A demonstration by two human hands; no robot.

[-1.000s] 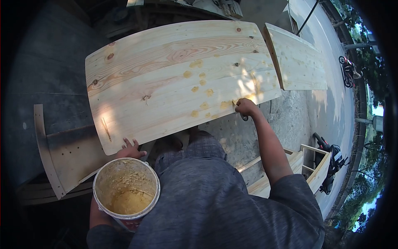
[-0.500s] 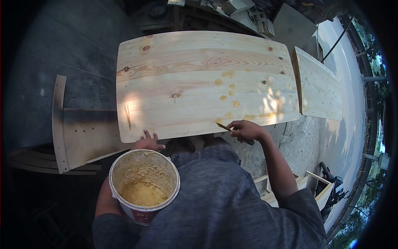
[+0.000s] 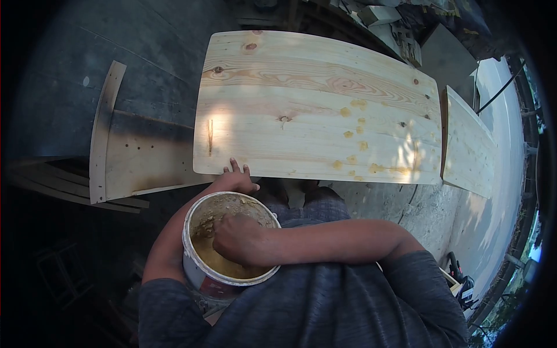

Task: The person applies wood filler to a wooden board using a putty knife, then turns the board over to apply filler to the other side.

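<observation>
A pale wooden board (image 3: 307, 95) with rounded corners lies in front of me, marked by dark knots and several yellowish filler patches (image 3: 363, 145). My left hand (image 3: 237, 177) rests at its near edge, fingers spread over the wood. Against my left forearm and body is a white bucket (image 3: 195, 271), tilted so its yellow filler paste (image 3: 212, 259) shows. Inside the bucket mouth, my right hand (image 3: 238, 239) is closed in a fist. The putty knife it held a moment earlier is hidden by the hand and bucket now.
Another filler-marked panel (image 3: 469, 139) stands at the right end of the board. On the left is a wooden piece (image 3: 148, 145) with dark, scorched-looking edges and small holes. Stacked scrap and boxes (image 3: 380, 14) sit at the back. A black object (image 3: 466, 290) lies at lower right.
My right hand has gone from the board's near edge back into the bucket with the putty knife. The view has shifted, while my left hand stays at the board edge.
</observation>
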